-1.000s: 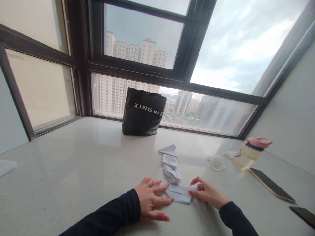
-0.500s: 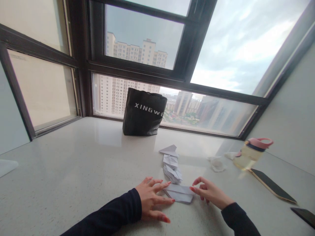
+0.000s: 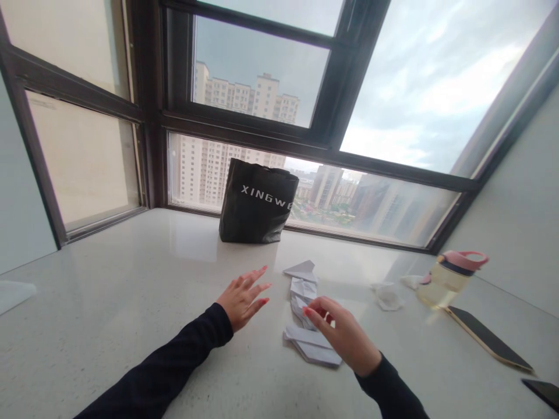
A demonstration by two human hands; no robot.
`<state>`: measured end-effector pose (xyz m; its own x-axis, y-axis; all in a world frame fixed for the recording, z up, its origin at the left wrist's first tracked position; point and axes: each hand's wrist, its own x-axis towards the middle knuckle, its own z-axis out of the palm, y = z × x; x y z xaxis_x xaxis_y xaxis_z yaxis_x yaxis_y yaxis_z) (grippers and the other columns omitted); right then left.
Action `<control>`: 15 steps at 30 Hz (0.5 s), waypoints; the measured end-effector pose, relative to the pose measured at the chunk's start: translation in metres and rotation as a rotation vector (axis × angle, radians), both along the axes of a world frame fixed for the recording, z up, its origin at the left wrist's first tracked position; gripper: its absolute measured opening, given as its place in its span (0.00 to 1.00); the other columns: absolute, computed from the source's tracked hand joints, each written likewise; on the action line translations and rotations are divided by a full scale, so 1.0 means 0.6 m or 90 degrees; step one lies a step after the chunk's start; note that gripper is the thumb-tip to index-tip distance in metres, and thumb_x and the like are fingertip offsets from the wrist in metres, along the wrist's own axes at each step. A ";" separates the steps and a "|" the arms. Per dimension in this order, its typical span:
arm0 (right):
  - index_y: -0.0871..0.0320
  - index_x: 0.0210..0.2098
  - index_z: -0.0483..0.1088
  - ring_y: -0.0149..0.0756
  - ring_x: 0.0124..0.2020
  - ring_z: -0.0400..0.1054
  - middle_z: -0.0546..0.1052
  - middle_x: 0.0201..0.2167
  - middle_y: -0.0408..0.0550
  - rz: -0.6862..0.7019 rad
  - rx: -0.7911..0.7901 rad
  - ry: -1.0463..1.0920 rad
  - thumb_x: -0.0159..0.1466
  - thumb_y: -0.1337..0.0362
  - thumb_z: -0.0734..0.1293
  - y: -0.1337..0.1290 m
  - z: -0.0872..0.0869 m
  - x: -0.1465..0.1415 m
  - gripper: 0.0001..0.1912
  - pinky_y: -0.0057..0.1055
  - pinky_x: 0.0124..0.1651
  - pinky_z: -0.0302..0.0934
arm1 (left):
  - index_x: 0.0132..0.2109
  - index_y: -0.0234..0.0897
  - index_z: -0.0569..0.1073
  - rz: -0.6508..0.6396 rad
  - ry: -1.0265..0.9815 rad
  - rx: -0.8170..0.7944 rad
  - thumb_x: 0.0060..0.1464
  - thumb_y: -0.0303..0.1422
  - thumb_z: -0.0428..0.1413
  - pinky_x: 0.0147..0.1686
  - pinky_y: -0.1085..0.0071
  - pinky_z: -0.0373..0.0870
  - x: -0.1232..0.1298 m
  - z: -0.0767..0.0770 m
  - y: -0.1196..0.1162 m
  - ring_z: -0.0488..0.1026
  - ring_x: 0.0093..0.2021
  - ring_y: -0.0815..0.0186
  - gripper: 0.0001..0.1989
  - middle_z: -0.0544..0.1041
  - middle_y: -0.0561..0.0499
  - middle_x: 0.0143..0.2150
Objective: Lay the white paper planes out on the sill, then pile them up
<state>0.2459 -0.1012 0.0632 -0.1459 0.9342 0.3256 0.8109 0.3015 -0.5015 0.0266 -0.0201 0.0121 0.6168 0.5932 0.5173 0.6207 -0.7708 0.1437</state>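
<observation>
Lying lengthwise left-to-right, the flat folded white paper (image 3: 309,343) sits nearer the curled right hand (image 3: 343,331), its grip unclear, than the spread, empty left hand (image 3: 239,301).

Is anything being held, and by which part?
The left hand holds nothing; whether the right hand grips the folded paper behind its fingertips cannot be told.

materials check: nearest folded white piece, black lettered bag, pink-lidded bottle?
Folded white piece: looks like matte paper, judging by crisp creases and thin layered edges.
Black lettered bag: smooth with a slight sheen and soft wrinkles; probably plastic, possibly coated paper.
Pink-lidded bottle: lid likely opaque moulded plastic; body see-through and smooth, plastic or glass, can't tell.
</observation>
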 end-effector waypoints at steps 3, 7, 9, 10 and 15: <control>0.58 0.35 0.67 0.35 0.39 0.63 0.70 0.35 0.49 0.155 0.040 -0.039 0.58 0.64 0.59 -0.001 -0.009 -0.089 0.08 0.32 0.43 0.59 | 0.54 0.38 0.60 0.118 0.045 -0.072 0.58 0.44 0.33 0.53 0.57 0.47 -0.028 -0.010 0.028 0.51 0.57 0.58 0.24 0.51 0.47 0.60; 0.61 0.40 0.66 0.35 0.46 0.61 0.69 0.42 0.53 0.250 0.034 -0.070 0.55 0.72 0.59 0.018 -0.044 -0.172 0.13 0.31 0.50 0.55 | 0.56 0.36 0.58 0.212 0.067 -0.206 0.58 0.41 0.35 0.54 0.55 0.44 -0.049 -0.020 0.045 0.50 0.58 0.58 0.22 0.53 0.48 0.59; 0.63 0.44 0.64 0.37 0.49 0.58 0.68 0.45 0.54 0.244 0.038 -0.091 0.55 0.71 0.60 0.033 -0.067 -0.195 0.16 0.33 0.53 0.53 | 0.56 0.36 0.58 0.229 0.040 -0.266 0.59 0.39 0.35 0.54 0.56 0.44 -0.049 -0.024 0.047 0.50 0.58 0.60 0.22 0.55 0.48 0.59; 0.64 0.46 0.63 0.39 0.51 0.57 0.67 0.46 0.55 0.239 0.039 -0.104 0.55 0.70 0.60 0.040 -0.079 -0.202 0.18 0.35 0.54 0.52 | 0.55 0.36 0.58 0.231 0.026 -0.284 0.59 0.38 0.34 0.54 0.56 0.44 -0.047 -0.026 0.047 0.51 0.57 0.61 0.22 0.56 0.48 0.58; 0.68 0.51 0.58 0.44 0.54 0.52 0.63 0.51 0.60 0.172 0.067 -0.161 0.56 0.70 0.58 0.064 -0.124 -0.212 0.23 0.41 0.54 0.51 | 0.55 0.34 0.59 0.213 0.021 -0.289 0.60 0.37 0.30 0.54 0.58 0.46 -0.024 -0.030 0.042 0.57 0.55 0.64 0.23 0.62 0.46 0.55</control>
<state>0.1188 -0.0625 -0.0112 -0.4701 0.8147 0.3395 0.7896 0.5600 -0.2507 0.0125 0.0049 -0.0061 0.3687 0.9175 0.1492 0.8299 -0.3972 0.3917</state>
